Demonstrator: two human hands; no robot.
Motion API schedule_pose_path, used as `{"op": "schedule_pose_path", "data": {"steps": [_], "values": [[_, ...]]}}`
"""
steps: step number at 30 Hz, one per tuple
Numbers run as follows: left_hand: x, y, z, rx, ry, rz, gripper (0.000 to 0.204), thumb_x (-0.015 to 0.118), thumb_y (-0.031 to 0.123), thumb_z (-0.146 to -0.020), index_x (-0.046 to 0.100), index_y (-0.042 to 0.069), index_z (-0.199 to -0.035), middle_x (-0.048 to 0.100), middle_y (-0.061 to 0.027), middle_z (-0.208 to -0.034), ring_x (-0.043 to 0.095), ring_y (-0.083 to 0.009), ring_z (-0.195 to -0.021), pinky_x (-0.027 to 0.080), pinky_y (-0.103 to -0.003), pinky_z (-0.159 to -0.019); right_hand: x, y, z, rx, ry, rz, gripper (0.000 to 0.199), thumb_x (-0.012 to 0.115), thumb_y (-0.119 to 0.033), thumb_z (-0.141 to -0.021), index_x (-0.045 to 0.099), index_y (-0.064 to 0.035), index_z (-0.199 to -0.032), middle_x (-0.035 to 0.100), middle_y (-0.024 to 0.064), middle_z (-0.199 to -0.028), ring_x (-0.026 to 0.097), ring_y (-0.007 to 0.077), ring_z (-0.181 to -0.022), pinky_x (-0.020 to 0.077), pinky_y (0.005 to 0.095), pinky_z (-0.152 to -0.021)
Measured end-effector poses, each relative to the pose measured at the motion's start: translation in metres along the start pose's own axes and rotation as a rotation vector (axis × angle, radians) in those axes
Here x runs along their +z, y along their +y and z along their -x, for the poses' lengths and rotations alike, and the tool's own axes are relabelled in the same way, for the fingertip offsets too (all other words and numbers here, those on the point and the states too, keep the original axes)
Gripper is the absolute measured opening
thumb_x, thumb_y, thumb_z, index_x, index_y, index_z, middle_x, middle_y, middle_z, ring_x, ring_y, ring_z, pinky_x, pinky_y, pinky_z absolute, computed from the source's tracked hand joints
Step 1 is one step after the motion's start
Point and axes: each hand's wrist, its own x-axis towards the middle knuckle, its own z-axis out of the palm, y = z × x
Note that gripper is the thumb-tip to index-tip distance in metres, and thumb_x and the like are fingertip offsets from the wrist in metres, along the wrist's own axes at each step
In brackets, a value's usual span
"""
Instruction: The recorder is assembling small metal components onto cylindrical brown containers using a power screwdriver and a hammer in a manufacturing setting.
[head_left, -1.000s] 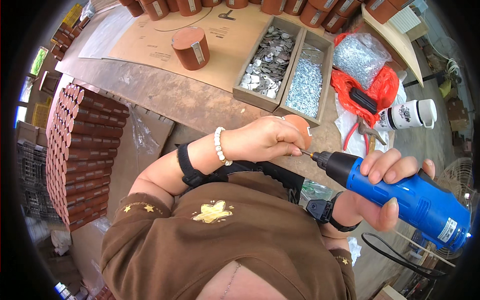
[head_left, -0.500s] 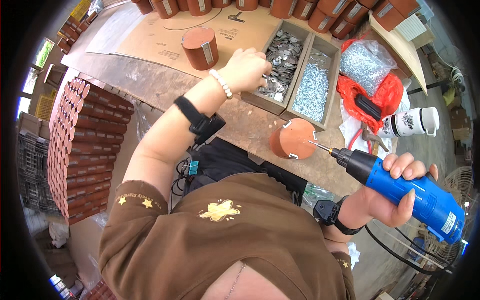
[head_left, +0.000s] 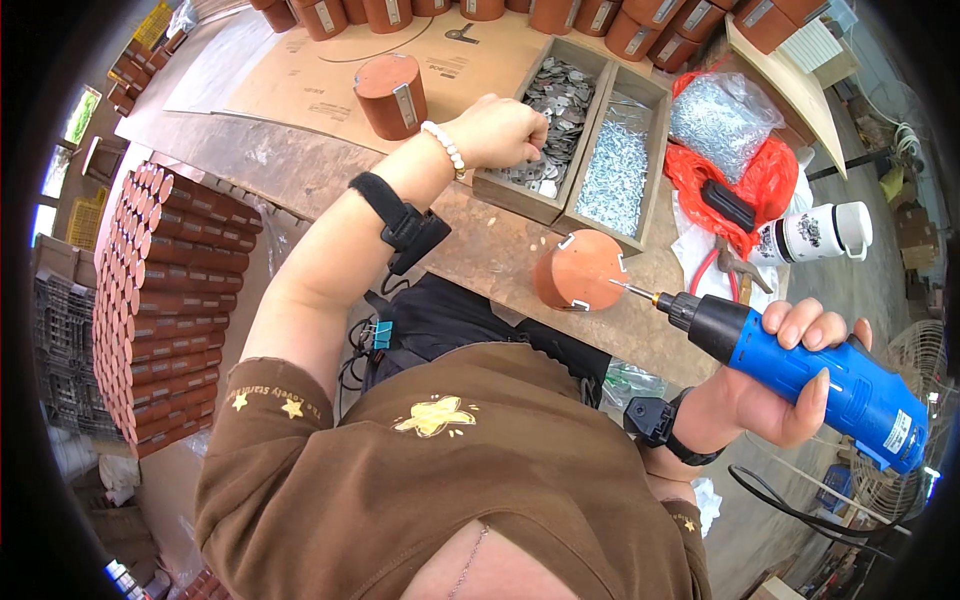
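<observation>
My left hand (head_left: 503,132) is closed, fingers curled, over the near left corner of a wooden box of small flat metal plates (head_left: 557,110); whatever its fingers hold is hidden. A blue electric screwdriver (head_left: 815,365) is gripped in my right hand (head_left: 795,400), its bit pointing left. Close to the bit tip lies a reddish-brown cylinder (head_left: 578,270) at the table edge, with small metal brackets on its rim. Beside the plates, the second wooden compartment holds silvery screws (head_left: 612,170). Another brown cylinder (head_left: 388,97) with a metal strip stands beyond my left wrist.
Stacked brown cylinders (head_left: 175,310) rise at the left, and more (head_left: 480,8) line the table's back. On the right are a bag of screws (head_left: 725,125) on red plastic, a hammer (head_left: 745,270), red-handled pliers (head_left: 706,272) and a white mug (head_left: 825,235). A cable hangs below the screwdriver.
My left hand has drawn its fingers up from the metal plates and curled them in. The right hand keeps the screwdriver near the cylinder. The whole view has shifted slightly.
</observation>
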Motion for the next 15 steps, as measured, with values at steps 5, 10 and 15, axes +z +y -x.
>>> {"op": "schedule_pose_path", "data": {"steps": [5,10,15], "values": [[0.007,-0.001,0.002,-0.014,0.083,-0.007,0.012,0.061,0.016,-0.069,0.061,0.008,-0.078,0.060,-0.0077,-0.069,0.056,-0.0246,-0.074,0.042,-0.036,-0.069,0.003,-0.003,0.001,-0.002,-0.019,0.019,0.055,0.051,-0.014,-0.074,0.027,0.0004,-0.121,0.044,0.0116,-0.081,0.046,0.0212,-0.067,0.0424,0.0366,-0.058],[0.008,0.004,0.003,-0.014,0.078,-0.088,0.014,0.061,0.018,-0.070,0.062,0.013,-0.083,0.061,-0.0040,-0.078,0.054,-0.0222,-0.085,0.039,-0.036,-0.075,-0.001,-0.004,0.003,-0.007,-0.011,0.027,0.054,0.050,-0.014,-0.074,0.027,0.0002,-0.121,0.044,0.0116,-0.081,0.046,0.0213,-0.067,0.0426,0.0368,-0.058],[0.005,0.009,0.005,-0.057,-0.008,-0.121,0.020,0.065,0.019,-0.068,0.062,0.014,-0.087,0.062,0.0002,-0.081,0.053,-0.0199,-0.088,0.037,-0.034,-0.075,-0.001,-0.003,0.004,0.014,0.005,0.025,0.054,0.050,-0.014,-0.075,0.027,-0.0001,-0.122,0.045,0.0115,-0.081,0.046,0.0213,-0.067,0.0427,0.0370,-0.058]]}}
